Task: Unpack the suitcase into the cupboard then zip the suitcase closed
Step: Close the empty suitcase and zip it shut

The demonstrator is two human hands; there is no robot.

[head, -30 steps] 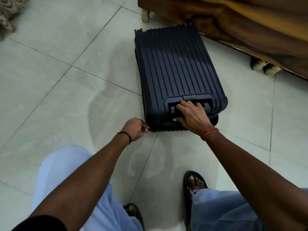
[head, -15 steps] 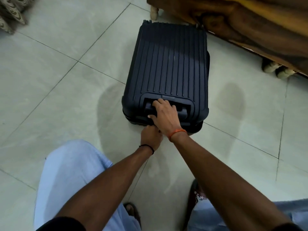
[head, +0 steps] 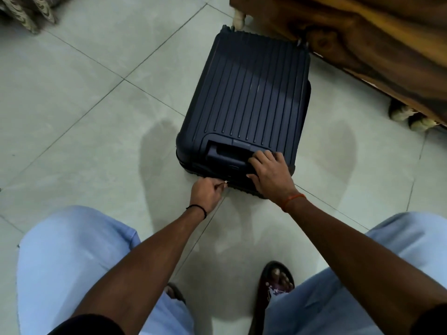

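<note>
A dark navy ribbed hard-shell suitcase lies flat on the tiled floor, lid down, its handle end nearest me. My left hand pinches a small metal zipper pull at the seam on the near edge. My right hand presses flat on the near right corner, beside the recessed carry handle. No cupboard is in view.
A dark wooden furniture piece on short pale feet stands just behind and right of the suitcase. Patterned fabric lies at the top left. My knees in light blue trousers and sandalled feet are below.
The suitcase has turned a little on the floor. My right hand slid from the handle to the near right corner. My left hand stays at the near seam with the zipper pull.
</note>
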